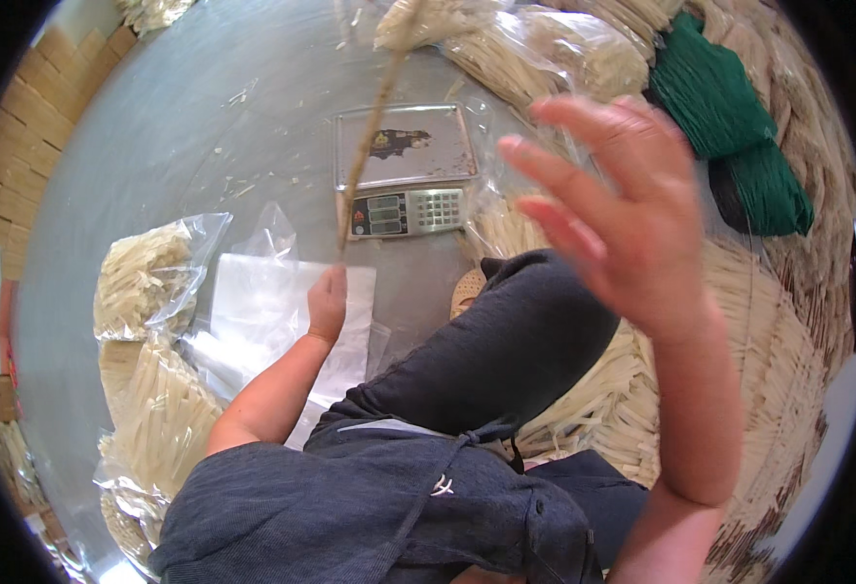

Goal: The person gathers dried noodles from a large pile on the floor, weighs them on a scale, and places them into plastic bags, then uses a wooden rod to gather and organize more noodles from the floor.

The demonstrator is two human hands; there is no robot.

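Note:
My left hand (327,303) is closed around the lower end of a long, thin brown cord or stick (372,128); which of the two I cannot tell. It runs up past the digital scale (439,164) and out at the top edge. Beneath that hand lie flat clear plastic bags (253,292) on the grey floor. Raised at the right, my right hand (618,212) is blurred, with its fingers spread and nothing in them. It is nearer the camera than the pale dry strips (610,394) heaped below it.
Filled clear bags of strips stand at the left, one (147,281) behind another (161,409). More bagged strips (516,51) lie beyond the scale. Dark green mesh or cloth (720,102) rests on the right-hand heap. Cardboard boxes (41,109) line the left wall.

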